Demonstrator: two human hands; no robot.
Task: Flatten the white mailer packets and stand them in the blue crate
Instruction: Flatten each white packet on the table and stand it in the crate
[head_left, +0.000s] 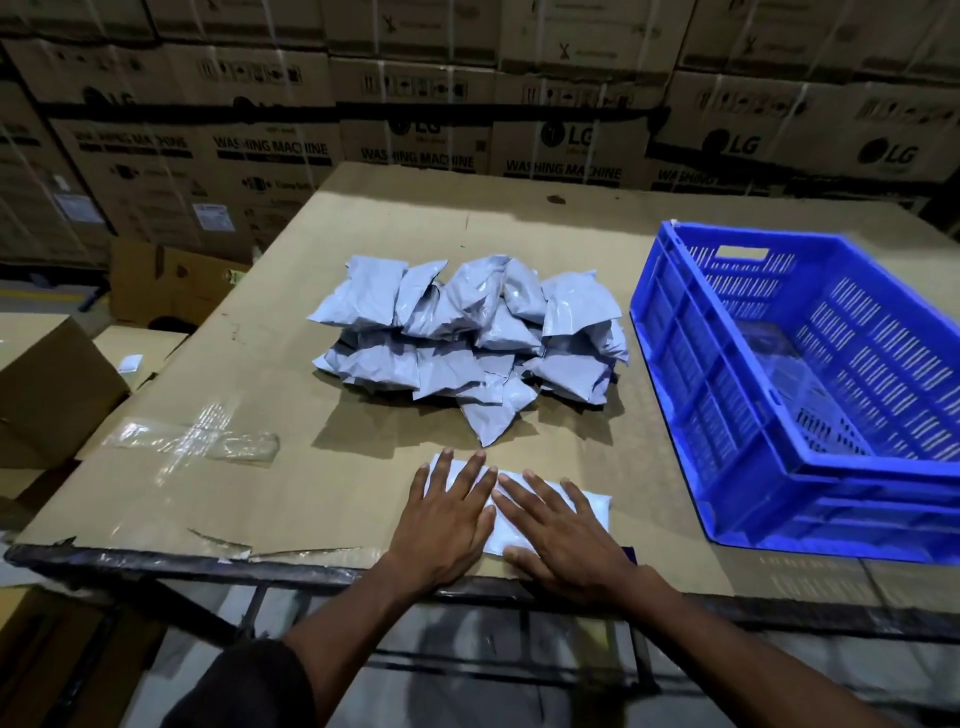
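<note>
One white mailer packet (589, 506) lies flat near the table's front edge. My left hand (449, 519) presses on its left half with straight, spread fingers. My right hand (563, 535) presses on its right half the same way, and only the packet's right end and top edge show. Behind it a pile of several puffy white mailer packets (467, 338) sits in the middle of the table. The blue crate (675, 332) stands at the right with nothing inside it.
The table is covered with a cardboard sheet (363, 218) with a strip of clear tape (197, 439) at the left. Brown cartons (52, 389) stand left of the table. Stacked washing-machine boxes (519, 130) form a wall behind.
</note>
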